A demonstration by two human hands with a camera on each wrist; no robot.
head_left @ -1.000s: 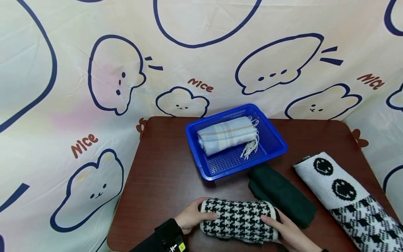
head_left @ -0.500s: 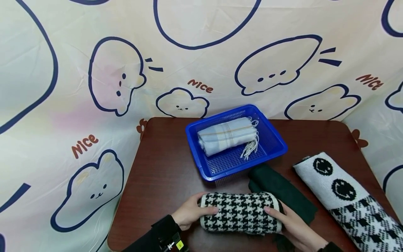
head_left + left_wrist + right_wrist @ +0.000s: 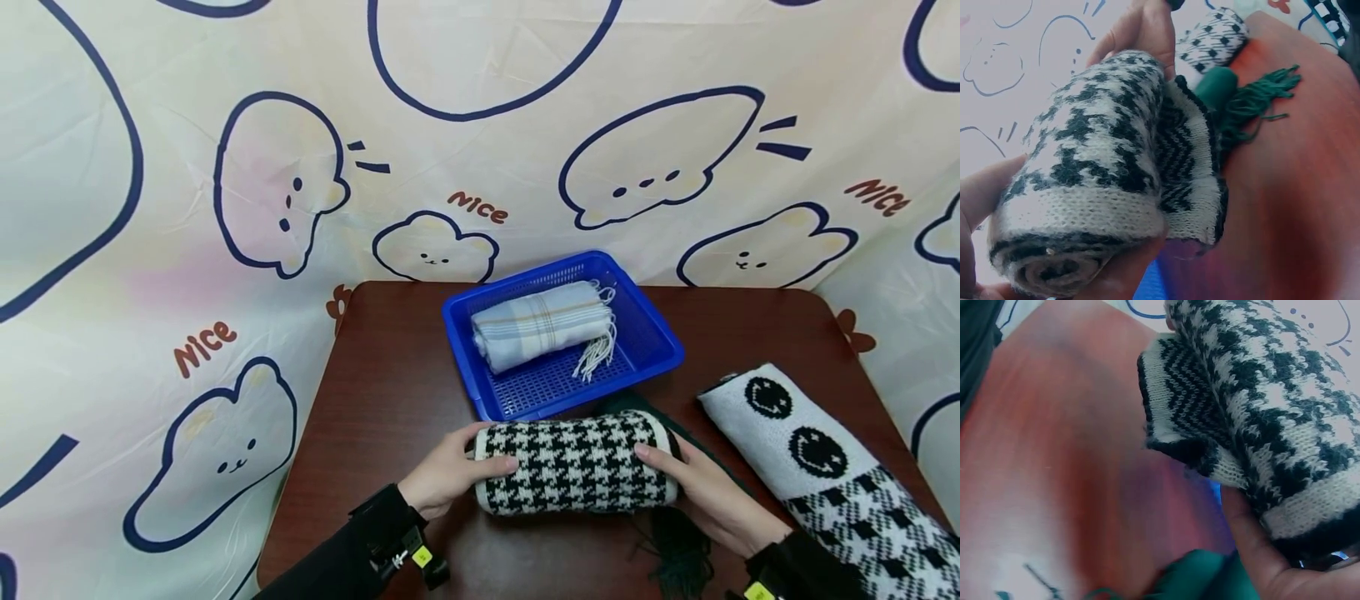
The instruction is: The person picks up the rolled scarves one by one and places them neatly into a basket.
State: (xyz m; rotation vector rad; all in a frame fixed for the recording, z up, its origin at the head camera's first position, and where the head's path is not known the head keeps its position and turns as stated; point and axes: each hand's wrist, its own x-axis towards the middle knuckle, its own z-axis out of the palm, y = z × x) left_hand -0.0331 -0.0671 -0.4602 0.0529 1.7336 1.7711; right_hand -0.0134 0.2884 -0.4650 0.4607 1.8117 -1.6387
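A rolled knitted scarf in black-and-white houndstooth is held up between both hands, just in front of the basket. My left hand grips its left end, thumb on top. At the other end my right hand grips it the same way. In the left wrist view the roll's spiral end shows, and a loose flap with a zigzag inside hangs from it. The blue basket behind holds a light-blue plaid scarf with white fringe.
A dark green rolled scarf lies partly hidden under the held roll, its fringe toward the front. On the right lies a folded black-and-white scarf with smiley faces. The brown table meets a patterned cloth backdrop behind.
Both hands have raised the houndstooth scarf and carried it away from the front edge toward the basket. It now covers more of the green scarf. The basket and other scarves stay put.
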